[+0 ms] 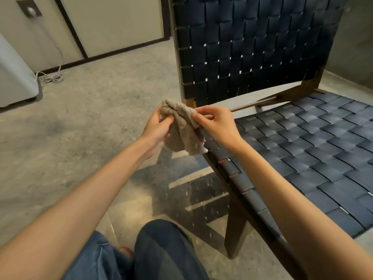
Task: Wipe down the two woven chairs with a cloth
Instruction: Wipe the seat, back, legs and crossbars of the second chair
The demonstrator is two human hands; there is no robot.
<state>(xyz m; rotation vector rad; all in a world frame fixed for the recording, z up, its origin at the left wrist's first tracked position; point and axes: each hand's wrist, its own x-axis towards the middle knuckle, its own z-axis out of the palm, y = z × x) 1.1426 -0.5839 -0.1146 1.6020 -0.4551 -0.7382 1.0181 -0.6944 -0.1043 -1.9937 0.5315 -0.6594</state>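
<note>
A beige terry cloth [182, 131] hangs between both my hands, just off the left edge of the chair seat. My left hand [158, 128] grips its upper left part with fingers curled into the fabric. My right hand [217, 126] pinches its upper right edge between thumb and fingers. One woven chair fills the right half of the view: a dark blue strap seat [314, 158], a woven backrest [252, 47] and a dark wooden frame [236, 235]. A second chair is not in view.
The concrete floor [90, 128] spreads to the left of the chair. A grey appliance [14, 77] stands at the far left with a coiled white cable [51, 76] beside it. My knees in blue jeans [161, 253] are at the bottom.
</note>
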